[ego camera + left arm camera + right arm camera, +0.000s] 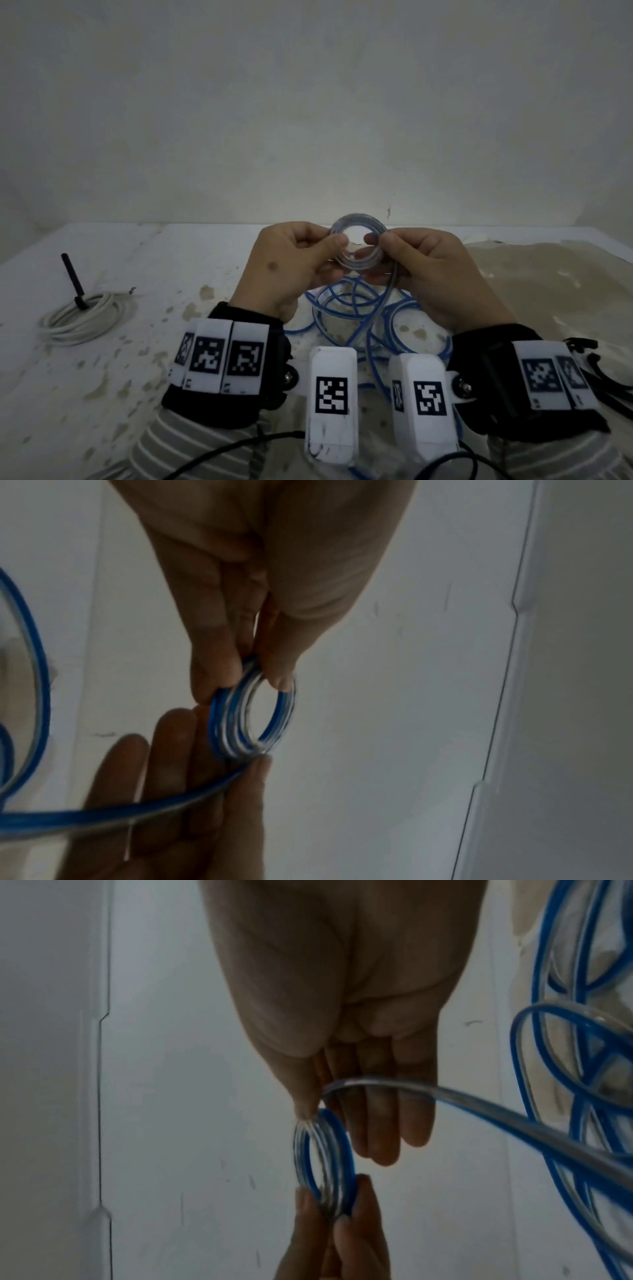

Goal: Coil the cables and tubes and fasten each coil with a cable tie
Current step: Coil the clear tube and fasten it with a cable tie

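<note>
A small coil of blue and clear tube [358, 240] is held up above the table between both hands. My left hand [298, 253] pinches the coil's left side between thumb and fingers; in the left wrist view the coil [253, 718] sits at my fingertips [219, 674]. My right hand [407, 253] pinches its right side, seen in the right wrist view at the coil [325, 1161]. The loose rest of the tube [370, 315] trails down from the right hand and lies in tangled loops on the table below.
A white cable coil [85, 318] with a black cable tie [73, 281] standing up from it lies at the left of the stained white table [171, 342]. Black cable ties [596, 363] lie by my right wrist. A wall [308, 102] rises behind.
</note>
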A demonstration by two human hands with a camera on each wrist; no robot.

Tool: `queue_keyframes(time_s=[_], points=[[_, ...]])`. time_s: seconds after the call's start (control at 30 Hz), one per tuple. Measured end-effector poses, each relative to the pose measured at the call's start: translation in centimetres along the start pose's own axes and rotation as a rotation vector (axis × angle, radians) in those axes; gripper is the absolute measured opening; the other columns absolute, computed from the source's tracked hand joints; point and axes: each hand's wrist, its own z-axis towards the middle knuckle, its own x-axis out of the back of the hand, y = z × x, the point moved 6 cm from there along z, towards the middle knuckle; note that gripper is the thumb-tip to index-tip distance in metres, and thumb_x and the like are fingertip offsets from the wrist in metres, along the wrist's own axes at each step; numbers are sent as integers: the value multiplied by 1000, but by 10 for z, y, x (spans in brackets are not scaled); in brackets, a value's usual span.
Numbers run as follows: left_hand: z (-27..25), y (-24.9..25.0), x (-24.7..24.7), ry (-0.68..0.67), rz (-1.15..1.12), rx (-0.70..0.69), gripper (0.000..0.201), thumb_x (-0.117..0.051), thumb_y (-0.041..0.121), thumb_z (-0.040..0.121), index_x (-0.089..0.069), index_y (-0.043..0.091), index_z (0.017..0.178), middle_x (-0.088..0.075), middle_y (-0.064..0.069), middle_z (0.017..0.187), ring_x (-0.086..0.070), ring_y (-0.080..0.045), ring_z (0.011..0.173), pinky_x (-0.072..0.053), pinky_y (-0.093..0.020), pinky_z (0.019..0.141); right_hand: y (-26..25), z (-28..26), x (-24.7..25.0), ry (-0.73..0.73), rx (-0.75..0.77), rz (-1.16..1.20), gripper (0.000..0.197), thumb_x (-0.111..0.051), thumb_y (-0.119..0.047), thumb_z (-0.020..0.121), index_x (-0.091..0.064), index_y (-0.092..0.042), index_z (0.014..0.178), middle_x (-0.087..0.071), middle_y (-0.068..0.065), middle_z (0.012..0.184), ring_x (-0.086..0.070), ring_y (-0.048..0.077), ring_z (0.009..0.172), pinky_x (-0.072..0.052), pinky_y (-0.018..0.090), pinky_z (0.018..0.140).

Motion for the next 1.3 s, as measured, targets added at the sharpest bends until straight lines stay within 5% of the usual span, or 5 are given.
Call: queue_keyframes(time_s=[0.17, 0.37, 0.6, 1.1, 1.3], points=[[2, -2, 1, 34, -140, 9, 11, -59, 6, 85, -56, 6, 75, -68, -4, 65, -67, -11, 57, -53, -17, 54, 4, 1, -9, 25, 13, 88, 17, -53, -8, 88, -67, -8, 97, -74, 8, 87, -70, 22, 85, -58, 30, 70], [-2, -13, 0, -38, 121, 75, 17, -65, 20, 83, -59, 9, 72, -67, -8, 80, -67, -10, 77, -56, -24, 63, -4, 1, -6, 73, 83, 95, 18, -49, -2, 90, -66, -8, 90, -72, 5, 71, -68, 21, 74, -57, 33, 76], [-5, -10, -1, -49, 150, 62, 15, -70, 19, 77, -64, 9, 68, -69, -1, 64, -68, -9, 64, -53, -18, 57, -9, -1, -8, 33, 57, 191, 15, -51, -8, 88, -64, -2, 92, -68, 6, 68, -67, 19, 68, -58, 32, 71], [-14, 20, 11, -177, 607, -102, 7, -73, 16, 75, -72, 22, 76, -73, -3, 67, -66, -12, 62, -56, -29, 63, -15, -10, -21, -192, 111, -489, 17, -62, -1, 84, -73, -8, 95, -72, 8, 72, -68, 20, 70, -56, 28, 72], [-18, 20, 0, -280, 727, -149, 5, -71, 15, 78, -73, 20, 79, -72, -6, 73, -69, -21, 70, -58, -32, 67, -11, -10, -15, -173, 30, -217, 14, -65, -1, 79, -70, -4, 92, -72, 16, 72, -67, 20, 65, -57, 28, 67]])
